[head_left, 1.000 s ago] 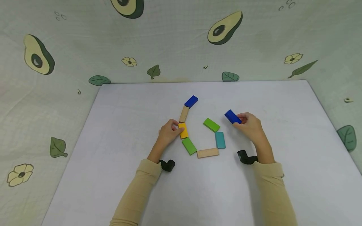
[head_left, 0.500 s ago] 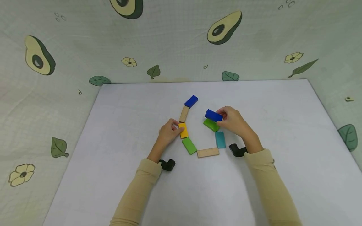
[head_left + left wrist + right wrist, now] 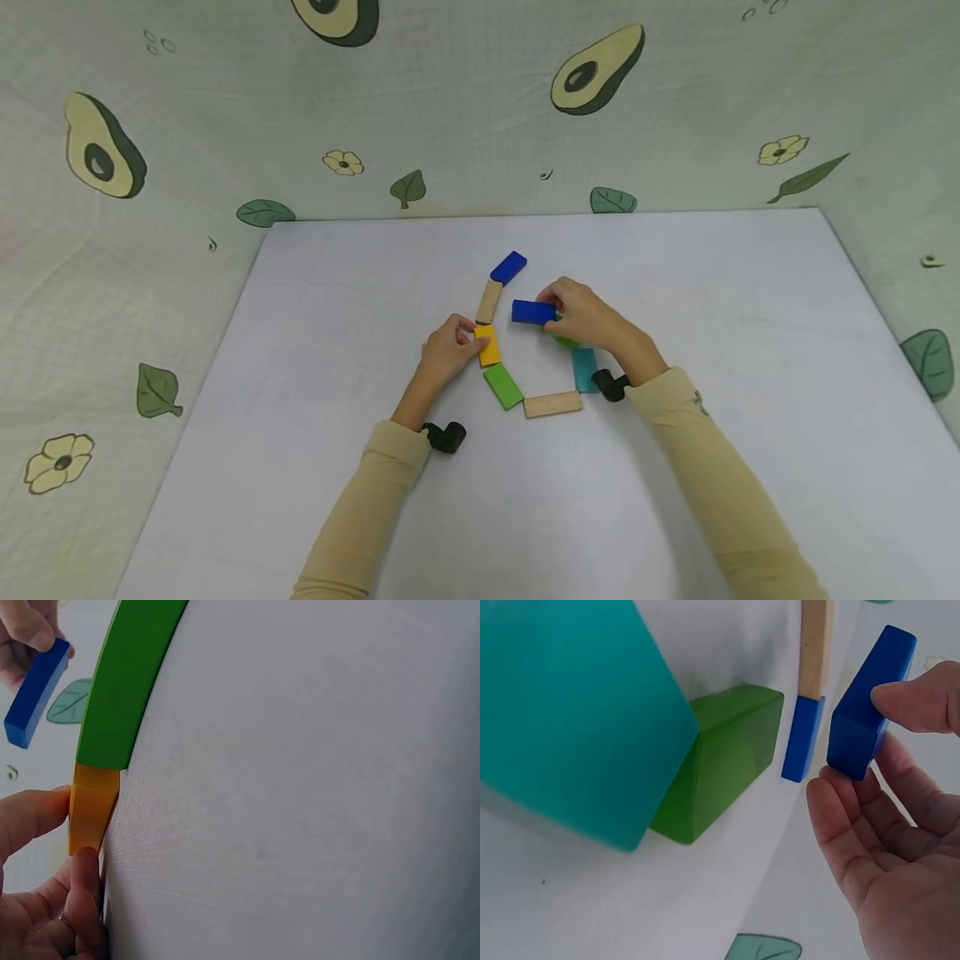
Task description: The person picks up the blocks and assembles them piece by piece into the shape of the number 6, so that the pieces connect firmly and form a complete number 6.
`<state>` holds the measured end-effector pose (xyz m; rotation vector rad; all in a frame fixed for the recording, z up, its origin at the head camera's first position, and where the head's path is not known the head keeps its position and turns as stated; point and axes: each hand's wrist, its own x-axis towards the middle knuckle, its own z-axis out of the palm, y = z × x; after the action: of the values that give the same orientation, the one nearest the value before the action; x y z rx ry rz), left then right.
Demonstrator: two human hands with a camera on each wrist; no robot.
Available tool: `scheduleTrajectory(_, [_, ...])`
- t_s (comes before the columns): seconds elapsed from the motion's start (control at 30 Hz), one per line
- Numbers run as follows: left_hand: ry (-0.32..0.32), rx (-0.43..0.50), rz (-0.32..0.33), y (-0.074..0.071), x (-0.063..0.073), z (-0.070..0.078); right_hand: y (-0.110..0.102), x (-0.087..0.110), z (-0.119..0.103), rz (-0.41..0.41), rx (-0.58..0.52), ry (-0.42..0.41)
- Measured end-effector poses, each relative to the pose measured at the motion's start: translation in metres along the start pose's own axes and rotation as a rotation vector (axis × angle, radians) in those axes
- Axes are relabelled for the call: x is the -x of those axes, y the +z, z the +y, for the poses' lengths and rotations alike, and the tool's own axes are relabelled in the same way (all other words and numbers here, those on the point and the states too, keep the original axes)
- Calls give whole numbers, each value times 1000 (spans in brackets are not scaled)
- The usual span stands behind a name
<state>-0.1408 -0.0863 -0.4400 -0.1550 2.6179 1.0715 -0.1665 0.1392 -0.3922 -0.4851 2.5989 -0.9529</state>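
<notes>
My right hand (image 3: 585, 315) pinches a blue block (image 3: 532, 312) by one end and holds it above the table, partly over a green block (image 3: 731, 761). At the left, my left hand (image 3: 448, 350) grips a yellow block (image 3: 487, 345) between thumb and fingers on the table. Above the yellow block a plain wooden block (image 3: 489, 302) leads to a second blue block (image 3: 508, 267) at the top of the row. Below it lie another green block (image 3: 503, 386) and a second wooden block (image 3: 552, 405). A teal block (image 3: 584, 369) continues the curve upward on the right.
The white table (image 3: 360, 283) ends at a back edge against an avocado-print cloth (image 3: 480, 108). Black wrist cameras (image 3: 446, 437) sit on both wrists; the right one overlaps the teal block in the head view.
My right hand has carried the blue block leftward, across the right-hand green block toward the middle of the curve. My left hand has stayed on the yellow block.
</notes>
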Motion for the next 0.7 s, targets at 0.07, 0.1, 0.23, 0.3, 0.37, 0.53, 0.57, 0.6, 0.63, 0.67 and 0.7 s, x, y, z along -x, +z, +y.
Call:
scheduleTrajectory(0.07, [-4, 4, -4, 0, 0, 0, 3, -4, -1, -15, 15, -10])
scheduleTrajectory(0.1, [-4, 3, -6, 0, 0, 0, 4, -6, -1, -21, 24, -16])
scheduleTrajectory(0.23, [-5, 9, -9, 0, -1, 1, 8, -14, -3, -58, 54, -21])
scheduleTrajectory(0.3, [-3, 12, -8, -1, -1, 1, 10, -17, -6, -75, 68, -19])
scheduleTrajectory(0.37, [-5, 16, -8, -1, -1, 0, 12, -19, -7, -92, 80, -19])
scheduleTrajectory(0.53, [-12, 18, -11, -1, -1, 0, 17, -24, -9, -122, 117, -36])
scheduleTrajectory(0.57, [-15, 20, -13, -2, -1, 0, 18, -25, -9, -127, 127, -39])
scheduleTrajectory(0.6, [-18, 21, -15, -2, -1, 0, 20, -26, -9, -131, 136, -37])
scheduleTrajectory(0.63, [-23, 23, -17, -2, -1, 1, 21, -27, -9, -134, 143, -35])
scheduleTrajectory(0.67, [-26, 25, -19, -2, -1, 1, 22, -28, -9, -137, 147, -33])
scheduleTrajectory(0.7, [-28, 24, -21, -2, -1, 1, 23, -29, -9, -139, 151, -30])
